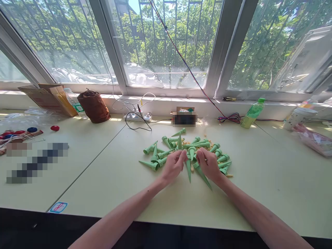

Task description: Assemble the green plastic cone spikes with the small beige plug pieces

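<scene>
Many green plastic cone-shaped spikes point(149, 165) with ribbed caps lie heaped at the middle of the table, pointing in various directions. Over the heap's near side is my left hand point(174, 165), its thumb and fingers pinched together. An upright green spike point(180, 142) rises just behind it. Close by on the right, my right hand point(209, 164) is closed, fingers curled in. Between the two hands sits a green capped piece point(192, 152), near both sets of fingertips. Whatever either hand grips is hidden. Small yellowish pieces point(192, 168) show among the spikes.
Along the window side stand a brown pouch point(93, 106), a power strip point(137, 117), a small box point(184, 117), bundled wires point(229, 118), a green-capped bottle point(252, 113) and a white cup point(299, 118). Coloured balls point(55, 128) and plastic bags lie left.
</scene>
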A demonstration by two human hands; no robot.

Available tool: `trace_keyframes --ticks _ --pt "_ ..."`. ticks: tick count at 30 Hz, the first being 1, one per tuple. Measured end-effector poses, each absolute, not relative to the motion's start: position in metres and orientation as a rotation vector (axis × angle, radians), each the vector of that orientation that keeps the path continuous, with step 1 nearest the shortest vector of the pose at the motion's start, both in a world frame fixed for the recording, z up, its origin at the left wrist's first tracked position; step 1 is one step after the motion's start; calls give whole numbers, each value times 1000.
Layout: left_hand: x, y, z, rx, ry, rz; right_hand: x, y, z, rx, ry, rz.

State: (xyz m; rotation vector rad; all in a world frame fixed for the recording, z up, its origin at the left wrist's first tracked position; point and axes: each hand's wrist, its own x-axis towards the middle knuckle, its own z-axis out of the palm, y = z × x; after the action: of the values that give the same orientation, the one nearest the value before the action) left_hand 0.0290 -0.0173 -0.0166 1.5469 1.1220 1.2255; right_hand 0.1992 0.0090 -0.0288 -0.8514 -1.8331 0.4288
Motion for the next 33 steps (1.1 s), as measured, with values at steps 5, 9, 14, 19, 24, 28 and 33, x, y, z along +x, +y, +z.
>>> trace_keyframes --ticks 5,9,14,19,24,28,33 --pt "25 -16 -17 1469 986 1074 199 8 -30 -748 -2001 491" --pt "24 -17 -15 1458 939 1072 198 8 -32 -746 -1988 491" --pt "23 -17 -14 1471 889 1089 199 11 -35 -768 -1946 451" --pt "25 -17 -16 1414 871 1120 199 11 -33 -790 -1939 423" --pt "25 -16 -18 1423 906 1160 196 8 -27 -799 -1906 400" --pt "26 -16 -21 1515 960 1244 194 7 -25 -828 -1865 363" --pt "27 -16 -21 1625 1018 1298 193 8 -26 -848 -1855 344"
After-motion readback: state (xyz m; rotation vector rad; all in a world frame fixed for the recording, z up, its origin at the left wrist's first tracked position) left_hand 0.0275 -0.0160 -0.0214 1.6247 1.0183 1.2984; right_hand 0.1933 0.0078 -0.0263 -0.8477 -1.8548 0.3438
